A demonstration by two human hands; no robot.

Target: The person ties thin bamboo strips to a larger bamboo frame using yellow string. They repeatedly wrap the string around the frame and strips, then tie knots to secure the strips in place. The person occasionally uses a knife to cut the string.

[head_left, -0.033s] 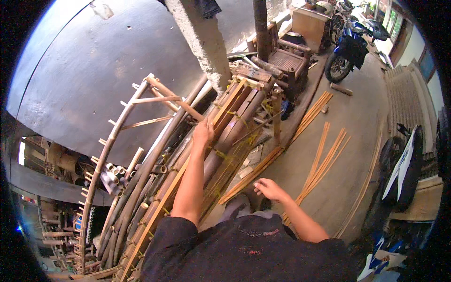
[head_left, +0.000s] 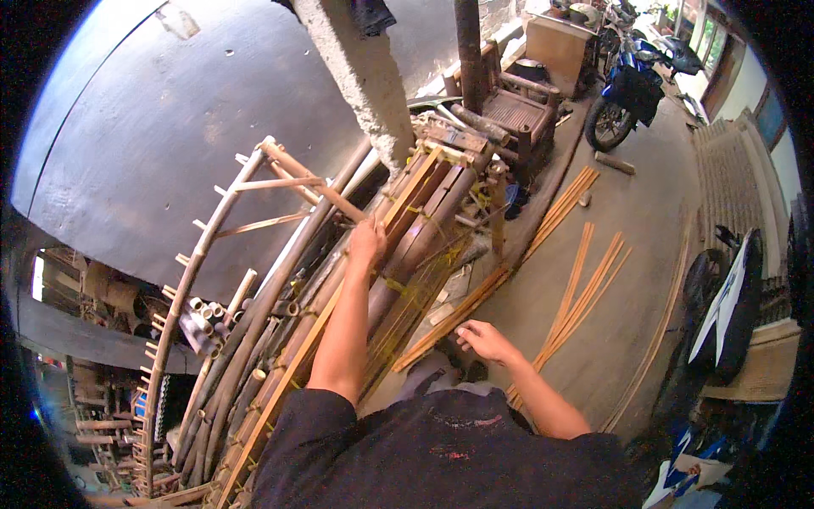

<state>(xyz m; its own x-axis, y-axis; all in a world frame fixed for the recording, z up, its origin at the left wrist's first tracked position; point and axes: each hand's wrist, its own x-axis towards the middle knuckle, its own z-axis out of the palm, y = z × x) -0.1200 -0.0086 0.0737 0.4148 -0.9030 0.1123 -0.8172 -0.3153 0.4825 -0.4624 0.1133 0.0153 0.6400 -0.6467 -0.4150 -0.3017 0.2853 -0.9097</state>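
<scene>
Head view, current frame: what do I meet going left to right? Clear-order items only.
Curved pegged bamboo rail → left hand → right hand → fanned thin strips on the floor → white panel near the right edge.

Super tiny difference tbh. The view has tipped a touch, so the concrete pillar [head_left: 360,81] and bamboo frame [head_left: 210,235] now sit slightly further left, and the dark cloth [head_left: 373,17] up top hangs a hair lower in shot. Right hand [head_left: 485,341] looks slightly nearer the strips [head_left: 462,318], though fisheye distortion makes that hard to judge.
</scene>
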